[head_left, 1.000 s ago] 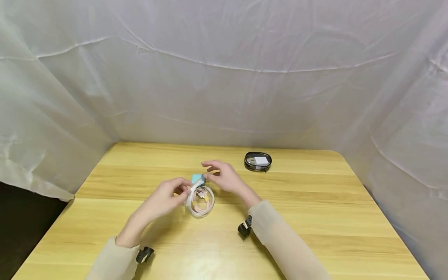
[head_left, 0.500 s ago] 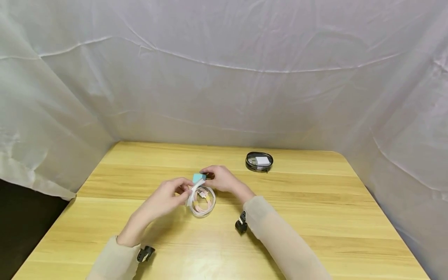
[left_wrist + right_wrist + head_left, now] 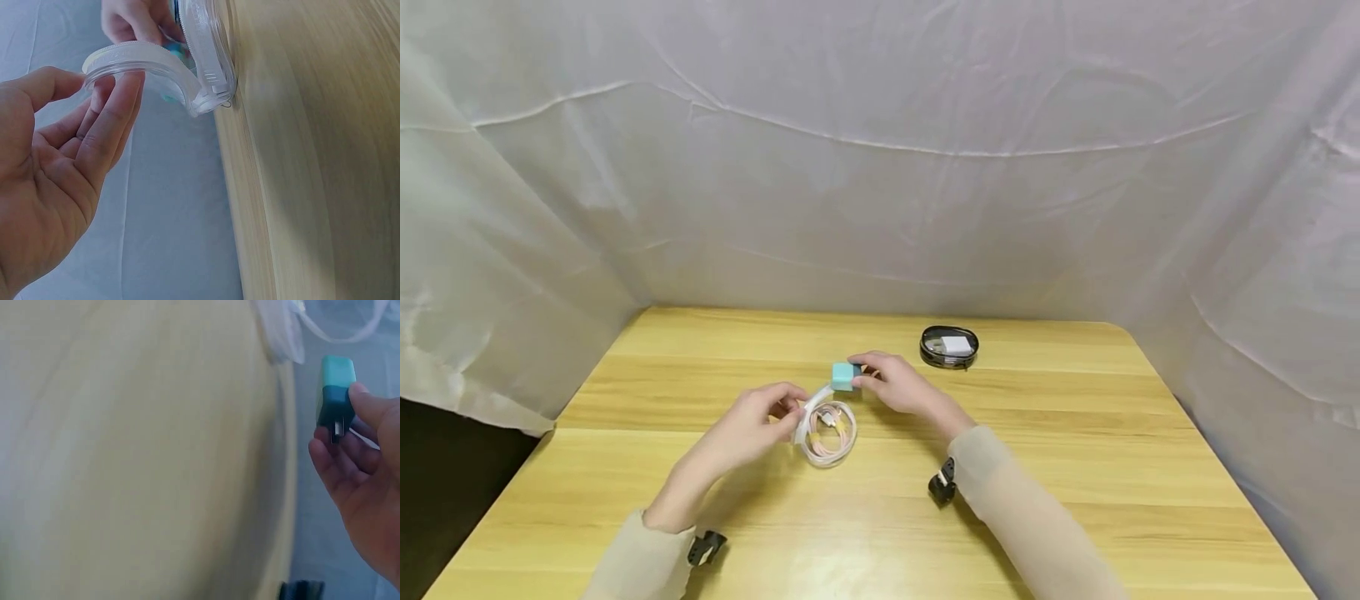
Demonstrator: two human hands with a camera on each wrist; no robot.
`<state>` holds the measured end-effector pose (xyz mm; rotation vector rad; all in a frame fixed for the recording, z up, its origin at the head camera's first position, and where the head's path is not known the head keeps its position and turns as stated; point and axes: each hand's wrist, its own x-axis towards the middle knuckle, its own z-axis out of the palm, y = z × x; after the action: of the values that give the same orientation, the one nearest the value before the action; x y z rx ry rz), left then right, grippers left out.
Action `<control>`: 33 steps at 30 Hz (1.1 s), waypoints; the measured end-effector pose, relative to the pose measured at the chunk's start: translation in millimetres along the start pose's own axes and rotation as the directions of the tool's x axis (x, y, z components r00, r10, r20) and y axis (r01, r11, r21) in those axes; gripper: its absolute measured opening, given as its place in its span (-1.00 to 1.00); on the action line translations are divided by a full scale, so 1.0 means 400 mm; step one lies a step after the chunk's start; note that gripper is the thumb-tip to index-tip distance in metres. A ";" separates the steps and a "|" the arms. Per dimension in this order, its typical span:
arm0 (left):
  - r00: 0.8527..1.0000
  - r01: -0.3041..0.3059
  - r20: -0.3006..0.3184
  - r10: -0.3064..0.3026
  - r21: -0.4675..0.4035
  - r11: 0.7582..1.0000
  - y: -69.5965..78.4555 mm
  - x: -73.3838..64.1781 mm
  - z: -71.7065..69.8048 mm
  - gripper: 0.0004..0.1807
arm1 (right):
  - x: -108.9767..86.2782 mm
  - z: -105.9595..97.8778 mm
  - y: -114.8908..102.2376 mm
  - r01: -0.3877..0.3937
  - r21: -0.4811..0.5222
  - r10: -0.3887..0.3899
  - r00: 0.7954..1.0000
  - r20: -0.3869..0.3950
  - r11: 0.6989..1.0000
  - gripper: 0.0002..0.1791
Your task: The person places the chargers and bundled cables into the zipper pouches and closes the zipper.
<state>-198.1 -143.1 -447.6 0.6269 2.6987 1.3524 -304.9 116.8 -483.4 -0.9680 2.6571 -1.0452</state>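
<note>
In the head view my left hand [image 3: 758,427] pinches the raised white-edged lid of a small clear zip pouch [image 3: 853,437], holding it open. Inside lies a coiled pinkish cable [image 3: 815,447] with yellow ties. The left wrist view shows thumb and fingers on the curved zip edge of the lid [image 3: 134,57]. Just beyond the pouch, my right hand [image 3: 901,387] grips a teal plug charger [image 3: 842,377] between thumb and fingers. In the right wrist view the charger [image 3: 337,378] has a light teal end and a darker end, its metal prongs pointing toward the palm.
A second oval pouch [image 3: 931,361], clear with black edging, stands toward the back right with a white charger [image 3: 956,345] inside. The wooden table [image 3: 1075,467] is bounded by a pale cloth curtain [image 3: 880,208] behind and at both sides.
My right hand has closed its fingers on the charger and drawn it right, away from the pouch's lid. My left hand stays on the lid.
</note>
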 end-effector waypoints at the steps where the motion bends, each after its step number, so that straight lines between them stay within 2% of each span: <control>1: 1.000 0.002 -0.003 -0.002 0.005 1.000 0.000 -0.001 0.000 -0.76 | -0.008 -0.009 -0.002 0.013 0.004 -0.013 1.000 0.002 1.000 -0.47; 8: 1.000 0.012 0.002 -0.012 -0.003 1.000 -0.006 -0.005 -0.005 -0.75 | -0.048 -0.046 -0.031 0.086 0.012 -0.087 0.992 0.089 0.996 -0.48; 18: 1.000 -0.002 -0.005 0.002 0.021 1.000 -0.008 -0.003 -0.012 -0.74 | -0.058 0.007 -0.055 0.140 0.026 -0.142 0.968 0.208 0.990 -0.57; 21: 1.000 -0.002 -0.002 0.002 0.009 1.000 -0.007 -0.001 -0.012 -0.74 | -0.061 0.020 -0.062 0.176 0.029 -0.178 0.958 0.227 0.984 -0.59; 26: 1.000 -0.005 0.003 0.005 0.002 1.000 -0.005 0.001 -0.012 -0.74 | -0.061 0.031 -0.070 0.260 -0.021 -0.247 0.938 0.244 0.966 -0.58; 33: 1.000 -0.001 0.009 0.001 -0.003 1.000 -0.007 0.002 -0.014 -0.73 | -0.063 0.039 -0.062 0.347 -0.077 -0.324 0.920 0.220 0.935 -0.58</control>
<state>-200.8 -148.5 -446.2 0.6320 2.6894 1.3506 -267.0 109.5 -481.5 -1.5109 2.4574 -0.7991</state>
